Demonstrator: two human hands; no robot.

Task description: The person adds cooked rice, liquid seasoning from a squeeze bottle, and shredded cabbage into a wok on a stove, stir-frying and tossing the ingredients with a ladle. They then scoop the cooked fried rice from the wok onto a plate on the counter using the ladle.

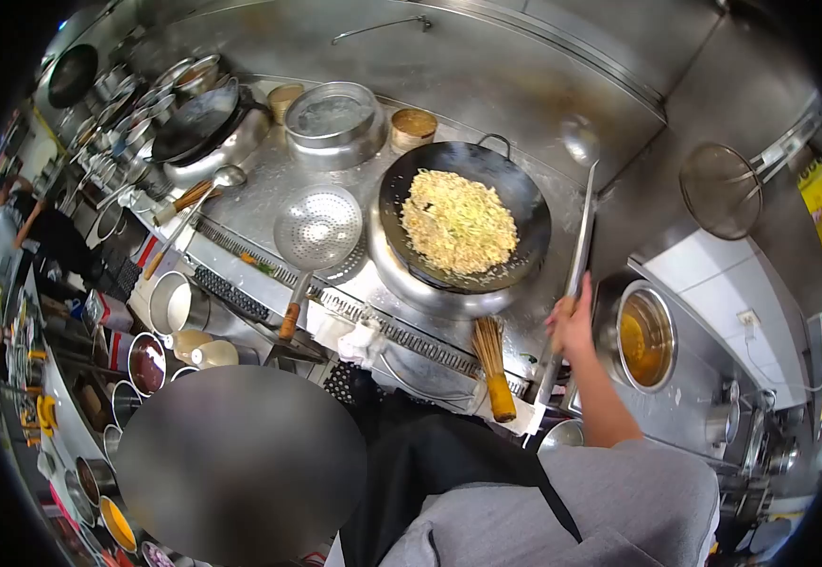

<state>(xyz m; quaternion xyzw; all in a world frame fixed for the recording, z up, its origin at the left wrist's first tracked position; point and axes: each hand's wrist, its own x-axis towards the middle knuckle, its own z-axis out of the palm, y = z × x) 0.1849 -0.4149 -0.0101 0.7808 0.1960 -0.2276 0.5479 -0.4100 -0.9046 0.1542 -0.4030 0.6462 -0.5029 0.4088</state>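
My right hand (573, 326) is closed around the wooden handle of a long ladle, right of the wok. The ladle's round metal bowl (579, 140) is at the far end, beside the back wall. A black wok (536, 213) with a loop handle sits on the burner ring. In it lies a broad heap of fried rice (458, 222), yellowish with green bits. A bamboo wok brush (493, 369) lies close to my hand, on the stove's front edge. My left hand does not show; a grey blurred oval covers the lower left.
A perforated strainer (318, 227) with a wooden handle rests left of the wok. Behind stand a steel pot (335, 113) and a small tin (414, 128). At right are a pot of yellow liquid (645, 337) and a hanging mesh skimmer (721, 192). Another person (47, 227) is far left.
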